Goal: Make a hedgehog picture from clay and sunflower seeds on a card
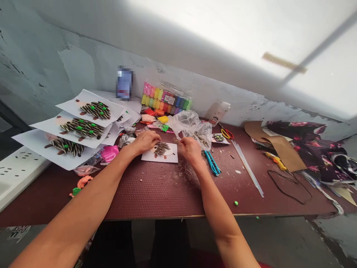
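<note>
A white card with a hedgehog figure of striped sunflower seeds lies flat on the table before me. Over its upper left corner rests my left hand, fingers bent and pressed together; whatever they hold is hidden. Just right of the card, my right hand is closed in a pinch, and what lies between its fingertips is too small to make out. Behind that hand sits a crumpled clear plastic bag with seeds inside, its edge close to the fingers.
Stacked hedgehog cards stand at left beside a power strip. Coloured clay packs lean on the wall near a white bottle. To the right are a blue cutter, scissors, glue sticks and a glue gun.
</note>
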Demonstrator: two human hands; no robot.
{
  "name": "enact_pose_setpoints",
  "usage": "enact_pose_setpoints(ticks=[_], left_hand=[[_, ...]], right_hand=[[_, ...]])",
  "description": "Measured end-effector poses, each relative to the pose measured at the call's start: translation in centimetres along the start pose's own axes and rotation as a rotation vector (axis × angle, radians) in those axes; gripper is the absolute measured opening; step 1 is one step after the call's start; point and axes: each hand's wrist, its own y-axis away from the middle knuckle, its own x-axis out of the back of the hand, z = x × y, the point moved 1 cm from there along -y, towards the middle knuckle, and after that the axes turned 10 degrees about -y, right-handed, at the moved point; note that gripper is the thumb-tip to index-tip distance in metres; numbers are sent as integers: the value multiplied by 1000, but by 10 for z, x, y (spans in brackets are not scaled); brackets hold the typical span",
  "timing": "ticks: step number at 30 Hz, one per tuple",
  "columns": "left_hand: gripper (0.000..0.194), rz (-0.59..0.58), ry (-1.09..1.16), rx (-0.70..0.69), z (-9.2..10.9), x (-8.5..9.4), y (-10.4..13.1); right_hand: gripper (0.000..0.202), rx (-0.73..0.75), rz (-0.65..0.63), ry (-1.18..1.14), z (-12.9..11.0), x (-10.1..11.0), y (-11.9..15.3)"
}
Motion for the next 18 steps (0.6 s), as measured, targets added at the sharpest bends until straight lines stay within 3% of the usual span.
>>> enact_pose_setpoints(ticks=[4,9,18], left_hand=[[26,-13,-42,7,1,-1,-2],[29,-4,-42,-7,3,0,-1],[29,1,15,1,3,3,1]], right_hand=[[22,-198,-35,157,27,13,-2],[22,-294,-73,222,43,17,-3],[18,-251,-115,217,41,16,-4]])
